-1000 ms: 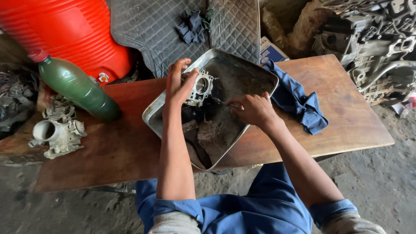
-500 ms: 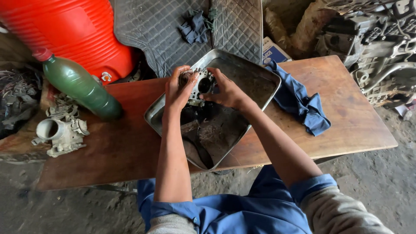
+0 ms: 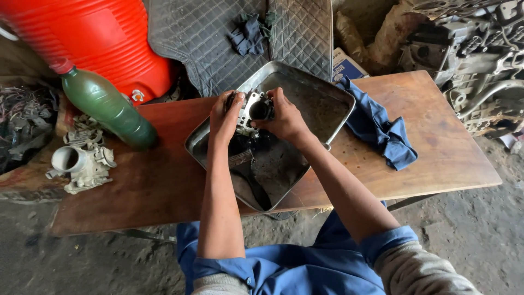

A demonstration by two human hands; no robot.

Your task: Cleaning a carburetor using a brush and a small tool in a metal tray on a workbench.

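Nearest the camera: blue sleeves, rolled at the elbows, with both forearms extended over the table [image 3: 164, 191].

On the table, directly ahead, lies a metal tray [image 3: 338, 98], set at an angle, its floor dark with grime. A brush [image 3: 245, 169] lies in the tray below the hands.

Both hands meet over the upper half of the tray. The left hand [image 3: 225, 117] grips the left side of a small metal carburettor part [image 3: 255, 109]; the right hand [image 3: 285, 117] is closed round its right side. The part is held between them, just above the tray floor, with its round bore facing up.

Left of the tray: a green bottle [image 3: 106, 106], leaning, and a second grey part [image 3: 82, 161] near the table edge. Right of the tray: a blue rag [image 3: 382, 128], touching the tray rim.

Beyond the table: a red barrel [image 3: 93, 38], a quilted grey mat [image 3: 202, 38] and engine scrap [image 3: 469, 54].
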